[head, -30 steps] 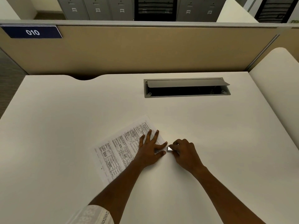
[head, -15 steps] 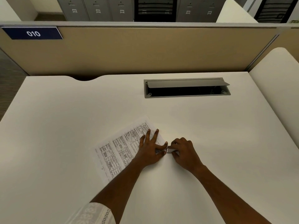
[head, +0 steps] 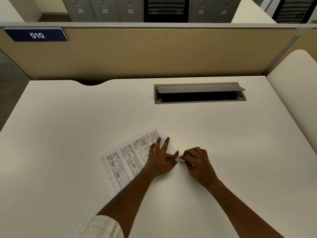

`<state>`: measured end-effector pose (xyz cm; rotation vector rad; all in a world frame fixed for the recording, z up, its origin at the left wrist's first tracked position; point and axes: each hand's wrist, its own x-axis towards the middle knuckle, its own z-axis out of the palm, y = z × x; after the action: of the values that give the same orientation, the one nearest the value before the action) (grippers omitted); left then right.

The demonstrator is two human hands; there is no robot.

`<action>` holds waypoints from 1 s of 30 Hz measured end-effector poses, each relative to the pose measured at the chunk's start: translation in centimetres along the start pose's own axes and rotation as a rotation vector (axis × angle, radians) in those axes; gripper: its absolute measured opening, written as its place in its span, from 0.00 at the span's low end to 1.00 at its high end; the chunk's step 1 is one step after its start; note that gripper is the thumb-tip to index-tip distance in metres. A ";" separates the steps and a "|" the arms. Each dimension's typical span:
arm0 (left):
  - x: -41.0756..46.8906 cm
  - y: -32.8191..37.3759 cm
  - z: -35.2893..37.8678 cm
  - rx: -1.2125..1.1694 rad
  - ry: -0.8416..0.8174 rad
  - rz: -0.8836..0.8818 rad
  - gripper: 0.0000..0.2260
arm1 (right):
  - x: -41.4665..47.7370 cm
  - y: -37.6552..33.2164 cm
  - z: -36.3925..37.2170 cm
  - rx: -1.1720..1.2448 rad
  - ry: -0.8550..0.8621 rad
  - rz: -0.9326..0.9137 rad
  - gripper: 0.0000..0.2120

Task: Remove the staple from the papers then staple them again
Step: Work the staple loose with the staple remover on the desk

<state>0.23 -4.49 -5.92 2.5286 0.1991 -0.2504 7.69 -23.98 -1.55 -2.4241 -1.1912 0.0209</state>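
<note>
Near the desk's [head: 68, 169] front edge our left hand [head: 160, 162] presses the papers [head: 130, 157], fingers straight; our right hand [head: 197, 162] pinches a small pale object [head: 180, 158] beside them; cable hatch [head: 199, 100] well behind.

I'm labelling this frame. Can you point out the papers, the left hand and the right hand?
papers [head: 126, 159]: head view, printed area left of the hand.
left hand [head: 159, 161]: head view, back of the hand.
right hand [head: 198, 162]: head view, back of the hand.
</note>
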 end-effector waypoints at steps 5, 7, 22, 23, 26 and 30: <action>0.0 -0.1 0.2 0.008 0.000 0.006 0.18 | 0.5 0.3 -0.6 0.008 -0.122 0.158 0.09; 0.0 -0.2 0.1 0.009 0.002 0.007 0.18 | 0.7 0.3 -0.6 0.010 -0.156 0.155 0.10; -0.2 0.4 0.0 -0.077 0.069 -0.027 0.16 | 1.9 -0.3 -0.5 0.114 -0.276 0.210 0.12; -0.2 0.5 0.0 -0.083 0.073 -0.029 0.16 | 2.0 -0.4 -0.6 0.106 -0.282 0.204 0.12; -0.3 0.5 0.0 -0.090 0.078 -0.028 0.17 | 2.0 -0.2 -0.9 0.051 -0.281 0.194 0.12; -0.3 0.5 0.0 -0.090 0.079 -0.034 0.19 | 1.7 -0.1 -1.2 -0.033 -0.265 0.175 0.12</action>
<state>-0.01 -4.88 -5.57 2.4494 0.2791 -0.1514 8.96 -23.05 -0.17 -2.6081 -1.0881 0.3897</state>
